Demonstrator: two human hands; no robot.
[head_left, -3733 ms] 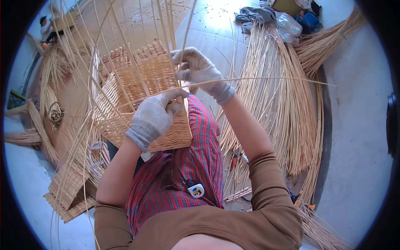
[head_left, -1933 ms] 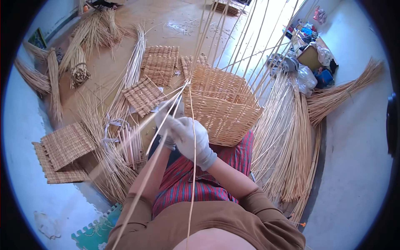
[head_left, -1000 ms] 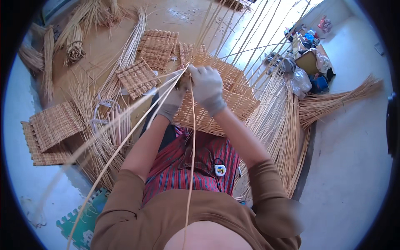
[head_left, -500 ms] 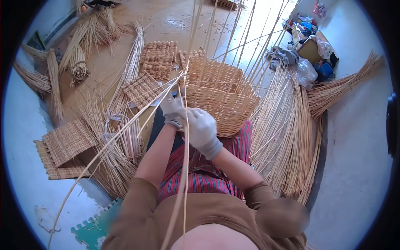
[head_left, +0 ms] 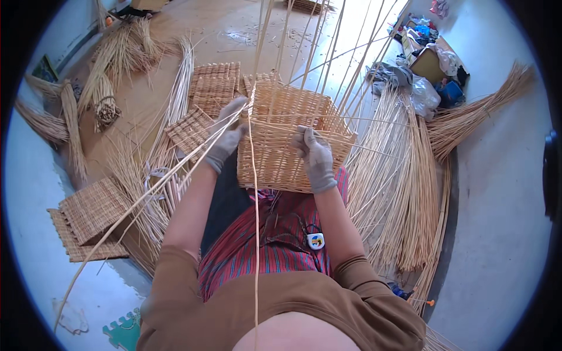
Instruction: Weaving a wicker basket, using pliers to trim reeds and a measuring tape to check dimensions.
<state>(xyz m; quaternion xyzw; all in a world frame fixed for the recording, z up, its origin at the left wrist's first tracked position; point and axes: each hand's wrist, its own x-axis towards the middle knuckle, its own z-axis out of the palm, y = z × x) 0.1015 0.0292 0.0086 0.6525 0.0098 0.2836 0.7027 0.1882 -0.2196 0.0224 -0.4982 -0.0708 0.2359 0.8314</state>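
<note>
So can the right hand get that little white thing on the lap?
Probably yes. The little white thing sits uncovered on the striped cloth, close beside the right forearm. The right hand is up at the basket, so it would need to come back first.

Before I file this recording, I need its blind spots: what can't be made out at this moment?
Basket, head view: inside floor hidden by the front wall.
Upright canes, head view: tips cut off by the top edge.
Hanging strand, head view: lower end cut off by the bottom edge.
Left hand, head view: grip partly hidden by crossing strands.
Heap, head view: pieces too small to identify.
</note>
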